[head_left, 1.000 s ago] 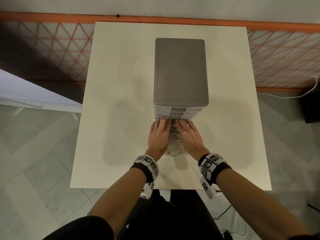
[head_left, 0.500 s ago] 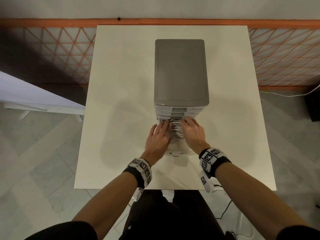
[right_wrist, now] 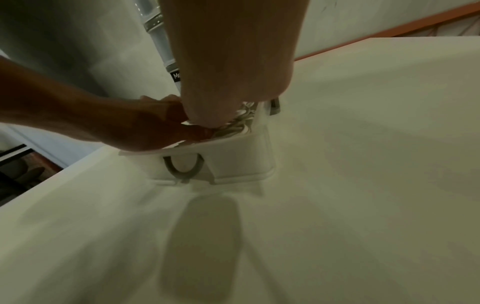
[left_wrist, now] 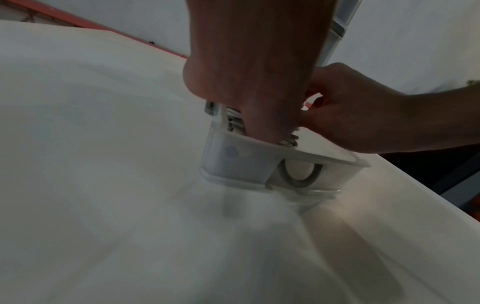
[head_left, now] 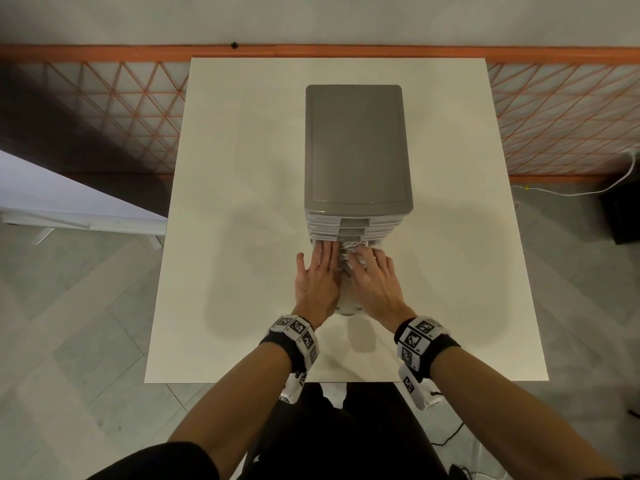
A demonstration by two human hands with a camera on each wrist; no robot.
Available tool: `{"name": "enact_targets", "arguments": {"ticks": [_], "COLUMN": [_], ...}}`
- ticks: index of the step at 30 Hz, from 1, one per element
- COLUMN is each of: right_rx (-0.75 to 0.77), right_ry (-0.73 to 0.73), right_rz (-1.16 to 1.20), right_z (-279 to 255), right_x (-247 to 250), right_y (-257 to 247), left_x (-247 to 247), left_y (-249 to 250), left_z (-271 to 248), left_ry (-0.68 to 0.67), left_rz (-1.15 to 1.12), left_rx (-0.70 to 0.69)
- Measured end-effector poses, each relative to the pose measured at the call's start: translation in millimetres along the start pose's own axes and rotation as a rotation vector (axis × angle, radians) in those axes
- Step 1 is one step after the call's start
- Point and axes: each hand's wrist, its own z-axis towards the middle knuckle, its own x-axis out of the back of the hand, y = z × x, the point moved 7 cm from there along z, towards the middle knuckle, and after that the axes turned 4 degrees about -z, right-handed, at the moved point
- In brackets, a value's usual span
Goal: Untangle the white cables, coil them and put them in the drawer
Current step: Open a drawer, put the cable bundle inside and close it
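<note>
A bundle of white cables (head_left: pixel 348 252) lies inside a pulled-out drawer (left_wrist: pixel 241 164) at the bottom of a grey drawer tower (head_left: pixel 356 147). The cables sit at the drawer's far end, close under the tower's front, in loops heaped above the rim. The drawer's long axis runs near to far, with its grey loop handle facing the person; the bundle seems to lie along the same line, though the hands hide most of it.

The left hand (head_left: pixel 317 275) and right hand (head_left: pixel 375 277) lie side by side over the drawer, fingers stretched forward and pressing down on the loops. In the head view the fingers look flat and fairly straight, pressing rather than gripping. The wrist views show thumbs tucked in among the cables, but not whether any strand is pinched. Most likely the hands are packing the springy coils below the rim so the drawer can slide shut.

The tower stands in the middle of a pale square table (head_left: pixel 242 168), its upper drawers closed. Beyond the table's far edge runs an orange lattice barrier (head_left: pixel 121 109) against a wall. A separate white cord (head_left: pixel 588 190) trails on the floor at far right.
</note>
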Motion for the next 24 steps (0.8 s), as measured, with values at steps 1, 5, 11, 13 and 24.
{"name": "enact_targets", "arguments": {"ticks": [1, 5, 11, 13, 24], "right_rx": [0.043, 0.097, -0.008, -0.043, 0.044], "right_ry": [0.007, 0.051, -0.143, -0.24, -0.244], "right_rz": [-0.001, -0.027, 0.064, 0.09, 0.036], "right_z": [-2.2, -0.8, 9.7, 5.6, -4.5], "right_x": [-1.4, -2.8, -1.9, -10.7, -24.4], "right_y": [-0.8, 0.8, 3.0, 3.2, 0.8], "left_x": [-0.4, 2.1, 5.8, 7.2, 7.1], "left_y": [0.3, 2.2, -2.6, -5.4, -5.4], "left_z": [-0.1, 1.4, -4.6, -6.4, -7.2], "left_ry": [0.001, -0.006, 0.101, 0.169, 0.213], "left_rz": [0.004, -0.019, -0.097, -0.115, -0.107], "left_rx": [0.004, 0.031, 0.006, -0.024, -0.005]}}
